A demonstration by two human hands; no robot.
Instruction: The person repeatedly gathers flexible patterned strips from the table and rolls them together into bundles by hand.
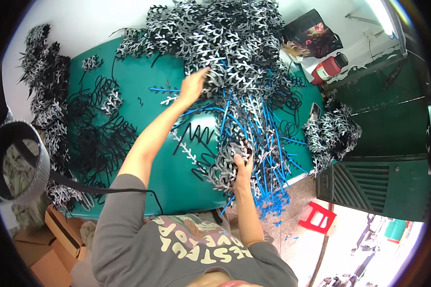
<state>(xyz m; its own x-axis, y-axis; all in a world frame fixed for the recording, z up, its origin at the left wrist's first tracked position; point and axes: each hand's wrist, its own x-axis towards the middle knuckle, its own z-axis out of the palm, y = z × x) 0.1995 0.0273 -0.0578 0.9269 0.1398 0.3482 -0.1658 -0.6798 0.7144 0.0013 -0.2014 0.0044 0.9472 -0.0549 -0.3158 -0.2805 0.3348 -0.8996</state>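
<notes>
My right hand (243, 167) is closed round a bundle of silver-and-black leaf sprigs (223, 168), held over the near edge of the green table (170, 179). Farther off, my left hand (193, 87) reaches to the front left of a big heap of similar leaf sprigs (225, 38). Its fingers are drawn together against the leaves, and what they grip is hidden. Between the hands and to the right lie long blue strips (277, 138), mixed with leafy strands.
Black curly strips (93, 136) lie tangled on the left. More leaf sprigs (53, 119) are stacked along the left edge. At the right are a red bottle (328, 68), a phone (315, 112) and another leafy pile (334, 131). A red stool (317, 218) and blue scraps (273, 204) lie beyond the table.
</notes>
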